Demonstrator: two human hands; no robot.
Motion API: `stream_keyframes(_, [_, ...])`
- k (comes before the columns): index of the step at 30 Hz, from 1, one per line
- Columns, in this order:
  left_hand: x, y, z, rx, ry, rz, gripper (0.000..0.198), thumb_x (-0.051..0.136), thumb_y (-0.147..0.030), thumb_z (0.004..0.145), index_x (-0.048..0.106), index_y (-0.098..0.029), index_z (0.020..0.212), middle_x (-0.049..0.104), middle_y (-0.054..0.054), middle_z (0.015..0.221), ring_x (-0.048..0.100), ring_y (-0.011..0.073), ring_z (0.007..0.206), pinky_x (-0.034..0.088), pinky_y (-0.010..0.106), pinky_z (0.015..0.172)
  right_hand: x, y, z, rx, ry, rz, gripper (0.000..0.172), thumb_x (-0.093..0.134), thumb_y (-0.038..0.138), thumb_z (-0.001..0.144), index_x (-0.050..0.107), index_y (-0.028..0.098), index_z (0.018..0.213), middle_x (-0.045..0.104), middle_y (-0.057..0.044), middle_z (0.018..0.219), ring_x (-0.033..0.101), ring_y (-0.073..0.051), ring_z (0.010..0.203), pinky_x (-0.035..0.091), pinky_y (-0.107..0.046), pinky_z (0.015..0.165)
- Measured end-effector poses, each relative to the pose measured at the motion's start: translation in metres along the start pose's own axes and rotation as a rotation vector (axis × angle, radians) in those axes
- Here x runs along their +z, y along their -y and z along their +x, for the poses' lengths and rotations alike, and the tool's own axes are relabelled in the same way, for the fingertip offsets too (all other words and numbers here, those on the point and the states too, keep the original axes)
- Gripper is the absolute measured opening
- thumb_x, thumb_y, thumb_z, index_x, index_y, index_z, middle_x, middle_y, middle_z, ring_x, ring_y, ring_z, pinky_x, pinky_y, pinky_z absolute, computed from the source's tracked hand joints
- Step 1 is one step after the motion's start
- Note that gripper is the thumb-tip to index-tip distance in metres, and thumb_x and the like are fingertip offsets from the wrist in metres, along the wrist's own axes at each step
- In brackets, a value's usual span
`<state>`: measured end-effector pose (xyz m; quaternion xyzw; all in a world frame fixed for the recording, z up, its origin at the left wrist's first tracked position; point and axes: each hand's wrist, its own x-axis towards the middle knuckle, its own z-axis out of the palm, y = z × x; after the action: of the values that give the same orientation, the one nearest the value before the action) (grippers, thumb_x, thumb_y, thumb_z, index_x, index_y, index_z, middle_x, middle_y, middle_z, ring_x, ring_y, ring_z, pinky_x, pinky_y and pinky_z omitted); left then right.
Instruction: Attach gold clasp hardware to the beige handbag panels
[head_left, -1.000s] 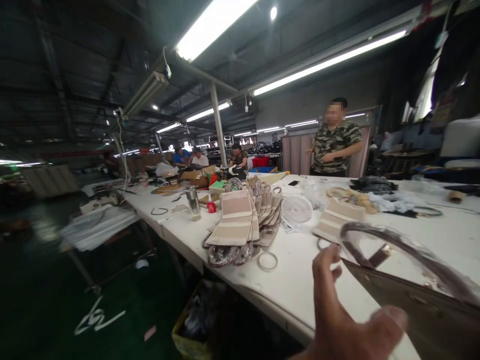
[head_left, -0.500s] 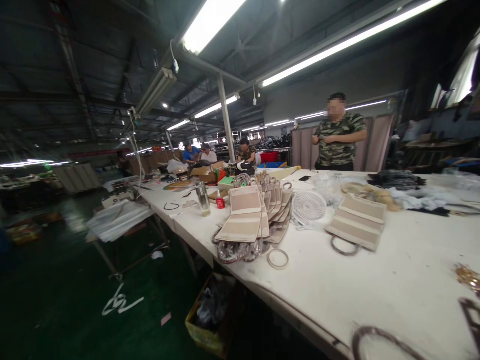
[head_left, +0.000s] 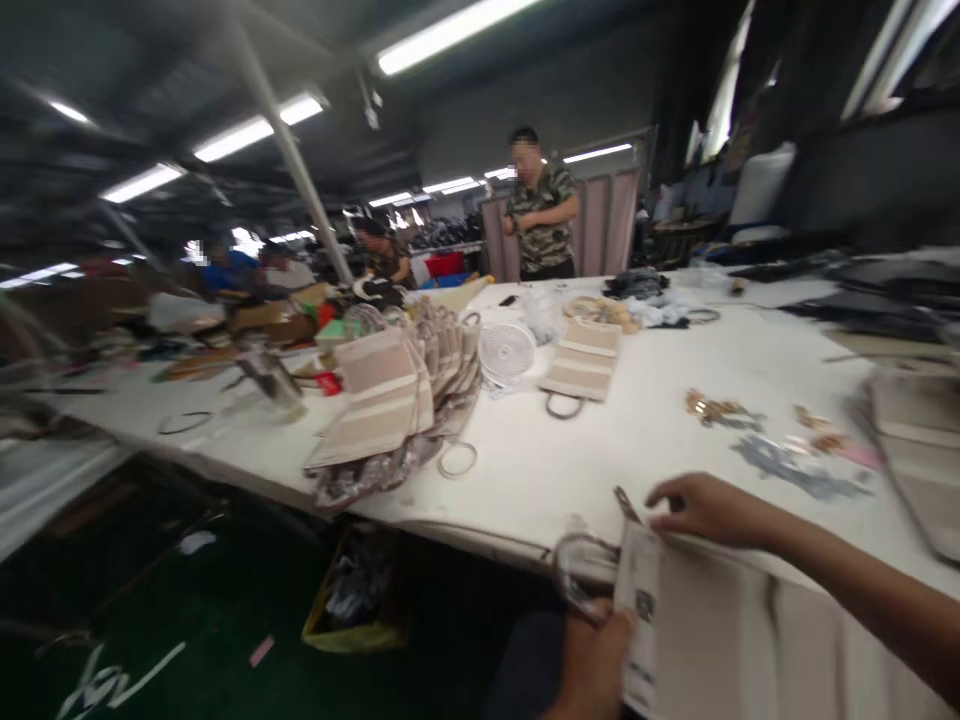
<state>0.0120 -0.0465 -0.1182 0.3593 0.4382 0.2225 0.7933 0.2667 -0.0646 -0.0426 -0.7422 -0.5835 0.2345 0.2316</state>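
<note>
Bag (head_left: 701, 630) lies at five o'clock; left hand (head_left: 600, 650) grips its nine-o'clock side beside the handle (head_left: 559, 572), probably to steady it; right hand (head_left: 701, 508) curls narrowly at its twelve-o'clock edge, whether pinching I cannot tell.

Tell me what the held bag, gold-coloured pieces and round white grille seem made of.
Held bag: probably matte fabric, given its dull beige surface; blur hides any weave.
Gold-coloured pieces: likely polished metal, from their bright glints.
Round white grille: probably smooth plastic, from its fine ribs; painted wire possible.
</note>
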Motion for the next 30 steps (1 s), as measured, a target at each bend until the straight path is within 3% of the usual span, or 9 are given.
stream_keyframes(2, [0.007,0.008,0.009,0.092,-0.024,0.071,0.04,0.089,-0.047,0.065,0.072,-0.011,0.073,0.071,0.008,0.068,0.066,0.0206,0.063,0.051,0.03,0.061,-0.013,0.013,-0.009,0.011,-0.204,0.066,0.025,0.07,0.043,0.083,0.084,0.023,0.089,0.074,-0.004,0.073,0.065,-0.022,0.066,0.048,-0.032,0.065])
stream_keyframes(5, [0.012,0.013,0.022,0.056,0.013,0.081,0.039,0.087,-0.046,0.064,0.076,-0.012,0.079,0.073,0.008,0.071,0.066,0.0188,0.064,0.049,0.026,0.06,-0.011,0.041,-0.027,0.026,-0.497,0.36,0.037,0.069,0.052,0.091,0.075,0.02,0.074,0.067,-0.001,0.065,0.058,-0.017,0.058,0.044,-0.028,0.057])
stream_keyframes(9, [0.016,0.012,0.03,0.008,0.025,0.048,0.032,0.084,-0.041,0.067,0.076,-0.013,0.08,0.074,0.007,0.07,0.066,0.0183,0.062,0.05,0.025,0.059,0.028,0.053,-0.046,0.037,-0.657,0.777,0.043,0.07,0.056,0.093,0.067,0.019,0.071,0.055,0.002,0.052,0.046,-0.013,0.045,0.037,-0.026,0.044])
stream_keyframes(14, [0.021,0.008,0.031,-0.058,0.042,-0.011,0.031,0.084,-0.039,0.064,0.076,-0.015,0.081,0.076,0.007,0.071,0.072,0.0226,0.065,0.055,0.029,0.063,0.071,0.03,-0.048,-0.033,-0.87,0.979,0.046,0.067,0.046,0.099,0.053,0.021,0.062,0.056,0.001,0.057,0.053,-0.014,0.053,0.044,-0.028,0.054])
stream_keyframes(20, [0.025,0.004,0.035,-0.156,0.097,-0.076,0.046,0.091,-0.041,0.06,0.077,-0.01,0.091,0.079,0.013,0.082,0.076,0.0285,0.074,0.06,0.036,0.07,0.072,0.03,-0.054,-0.046,-0.936,1.212,0.043,0.073,0.04,0.095,0.052,0.021,0.063,0.048,0.005,0.057,0.05,-0.013,0.052,0.051,-0.03,0.058])
stream_keyframes(25, [0.031,0.004,0.033,-0.14,0.05,-0.114,0.049,0.09,-0.043,0.061,0.077,-0.009,0.094,0.079,0.012,0.082,0.075,0.0285,0.077,0.057,0.034,0.068,0.073,0.033,-0.045,0.016,-0.945,1.456,0.05,0.068,0.043,0.095,0.038,0.021,0.061,0.035,0.008,0.054,0.035,-0.009,0.044,0.038,-0.025,0.046])
stream_keyframes(30, [0.033,0.003,0.033,-0.139,0.042,-0.126,0.044,0.089,-0.044,0.062,0.076,-0.01,0.087,0.077,0.01,0.076,0.073,0.0261,0.071,0.052,0.029,0.06,0.07,0.031,-0.038,0.096,-0.941,1.536,0.053,0.068,0.042,0.089,0.028,0.021,0.06,0.029,0.008,0.052,0.028,-0.008,0.04,0.031,-0.024,0.041])
